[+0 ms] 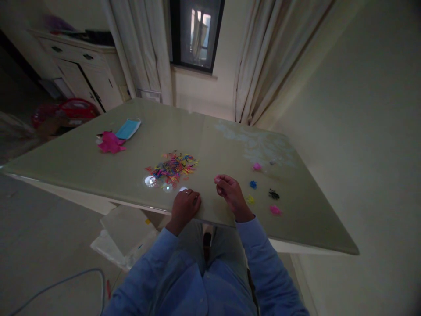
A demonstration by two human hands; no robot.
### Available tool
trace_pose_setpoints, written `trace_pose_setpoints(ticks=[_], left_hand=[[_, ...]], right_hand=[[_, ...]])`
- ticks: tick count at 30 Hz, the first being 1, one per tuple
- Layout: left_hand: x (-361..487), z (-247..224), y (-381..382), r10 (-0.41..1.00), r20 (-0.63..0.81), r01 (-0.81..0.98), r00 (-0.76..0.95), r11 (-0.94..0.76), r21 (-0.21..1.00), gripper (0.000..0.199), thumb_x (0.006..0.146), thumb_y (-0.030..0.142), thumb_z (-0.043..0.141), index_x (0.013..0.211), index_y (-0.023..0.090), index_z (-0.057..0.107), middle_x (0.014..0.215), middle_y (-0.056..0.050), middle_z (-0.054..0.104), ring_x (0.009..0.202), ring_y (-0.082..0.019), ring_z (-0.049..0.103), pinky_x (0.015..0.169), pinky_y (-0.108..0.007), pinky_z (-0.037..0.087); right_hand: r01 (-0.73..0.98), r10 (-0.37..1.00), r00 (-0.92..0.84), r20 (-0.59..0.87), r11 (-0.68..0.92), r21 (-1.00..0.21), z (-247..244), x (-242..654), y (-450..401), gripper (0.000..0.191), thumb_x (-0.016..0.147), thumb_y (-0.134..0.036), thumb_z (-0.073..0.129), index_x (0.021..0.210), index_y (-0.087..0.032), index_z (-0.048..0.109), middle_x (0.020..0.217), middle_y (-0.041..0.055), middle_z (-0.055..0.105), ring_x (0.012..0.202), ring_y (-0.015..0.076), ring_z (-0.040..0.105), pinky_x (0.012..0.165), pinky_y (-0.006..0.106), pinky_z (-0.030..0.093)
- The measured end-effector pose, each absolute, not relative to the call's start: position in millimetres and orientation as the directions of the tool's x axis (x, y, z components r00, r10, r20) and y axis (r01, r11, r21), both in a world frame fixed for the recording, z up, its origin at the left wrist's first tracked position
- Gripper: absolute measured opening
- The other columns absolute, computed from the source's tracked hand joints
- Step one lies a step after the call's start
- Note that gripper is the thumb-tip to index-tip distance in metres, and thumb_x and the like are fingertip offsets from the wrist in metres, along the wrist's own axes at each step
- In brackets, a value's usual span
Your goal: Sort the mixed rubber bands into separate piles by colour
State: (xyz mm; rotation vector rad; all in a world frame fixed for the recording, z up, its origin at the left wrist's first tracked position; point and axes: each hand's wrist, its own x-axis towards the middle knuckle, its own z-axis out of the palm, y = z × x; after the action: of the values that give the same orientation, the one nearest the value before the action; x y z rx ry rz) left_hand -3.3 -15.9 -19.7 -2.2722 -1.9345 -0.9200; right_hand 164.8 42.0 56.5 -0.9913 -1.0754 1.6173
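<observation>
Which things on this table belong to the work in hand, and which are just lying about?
Likely in use, being nearest the hands:
- mixed multicoloured pile, by the left hand
- blue clump, yellow clump, black clump and two pink clumps, beyond the right hand

Apparently lying about:
- blue face mask
- crumpled pink piece

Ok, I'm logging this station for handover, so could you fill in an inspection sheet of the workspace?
Surface: glossy table, reflections left of centre
Job's things: multicoloured pile; at right, pink clusters, blue cluster, yellow cluster, black cluster
Clutter: face mask beside crumpled pink piece
Hands: left hand at near edge; right hand with fingertips pinched, contents unclear
Cables: cable or hose on floor
Surroundings: curtains, window, cabinet
</observation>
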Motion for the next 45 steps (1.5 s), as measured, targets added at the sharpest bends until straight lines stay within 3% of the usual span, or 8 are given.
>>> trace_pose_setpoints(ticks=[9,16,25,30,35,40,45], left_hand=[[-3.9,-23.6,-15.8,0.882,0.467,0.909,0.056,-0.239,0.342,0.019,0.091,0.025,0.053,0.081,0.019,0.068,0.077,-0.006,0.066,0.077,-0.02,0.06,0.073,-0.032,0.042],[-3.8,-23.3,-16.6,0.893,0.448,0.909,0.051,-0.227,0.35,0.02,0.091,0.027,0.052,0.085,0.018,0.069,0.08,-0.007,0.067,0.078,-0.021,0.06,0.074,-0.034,0.044],[-4.7,-23.1,-16.2,0.892,0.45,0.911,0.05,-0.225,0.345,0.023,0.092,0.028,0.05,0.085,0.019,0.069,0.08,-0.007,0.068,0.078,-0.022,0.061,0.072,-0.033,0.045],[-7.0,-23.9,-15.4,0.885,0.459,0.912,0.073,-0.246,0.329,0.026,0.093,0.031,0.048,0.085,0.018,0.069,0.081,-0.008,0.068,0.077,-0.023,0.062,0.071,-0.034,0.045],[-8.1,-25.6,-14.2,0.887,0.452,0.905,0.093,-0.265,0.334,0.028,0.093,0.033,0.046,0.086,0.019,0.07,0.08,-0.008,0.069,0.076,-0.023,0.062,0.071,-0.034,0.046],[-7.0,-24.5,-15.3,0.884,0.462,0.915,0.076,-0.246,0.32,0.03,0.093,0.035,0.045,0.087,0.019,0.07,0.081,-0.008,0.069,0.075,-0.023,0.062,0.071,-0.034,0.046],[-6.3,-23.8,-15.4,0.883,0.464,0.913,0.065,-0.241,0.331,0.031,0.093,0.036,0.045,0.084,0.019,0.069,0.081,-0.008,0.07,0.075,-0.023,0.063,0.072,-0.034,0.046]], right_hand=[[-0.363,0.973,-0.185,-0.137,-0.198,-0.911,60.3,184.2,10.7,0.019,0.069,-0.031,0.076,0.077,-0.017,0.066,0.056,-0.0059,0.05,0.046,0.0054,0.037,0.043,0.02,0.021],[-0.476,0.962,-0.248,-0.116,-0.225,-0.85,66.4,183.7,-6.2,0.017,0.07,-0.032,0.075,0.076,-0.019,0.066,0.062,-0.0031,0.054,0.048,0.0061,0.035,0.045,0.021,0.024],[-0.38,0.985,-0.13,-0.116,-0.158,-0.911,61.8,196.3,-8.4,0.019,0.07,-0.033,0.075,0.077,-0.018,0.066,0.057,-0.005,0.049,0.047,0.0064,0.036,0.043,0.02,0.022],[-0.196,0.992,0.104,-0.072,-0.05,-0.979,44.9,247.2,-11.2,0.023,0.068,-0.036,0.077,0.078,-0.018,0.067,0.058,-0.005,0.052,0.047,0.0064,0.037,0.044,0.02,0.025],[0.188,0.926,0.375,0.038,-0.036,-0.981,21.8,328.2,-19.9,0.031,0.068,-0.046,0.072,0.078,-0.017,0.068,0.061,-0.0021,0.057,0.051,0.0106,0.044,0.048,0.024,0.035],[0.633,0.857,0.451,0.249,-0.11,-0.767,11.0,386.6,-31.1,0.033,0.072,-0.049,0.062,0.078,-0.018,0.068,0.07,0.0052,0.065,0.057,0.0166,0.053,0.057,0.03,0.043],[0.812,0.867,0.355,0.35,-0.1,-0.575,3.4,401.7,-32.3,0.034,0.079,-0.046,0.051,0.079,-0.016,0.067,0.078,0.0103,0.066,0.06,0.0185,0.056,0.063,0.033,0.045]])
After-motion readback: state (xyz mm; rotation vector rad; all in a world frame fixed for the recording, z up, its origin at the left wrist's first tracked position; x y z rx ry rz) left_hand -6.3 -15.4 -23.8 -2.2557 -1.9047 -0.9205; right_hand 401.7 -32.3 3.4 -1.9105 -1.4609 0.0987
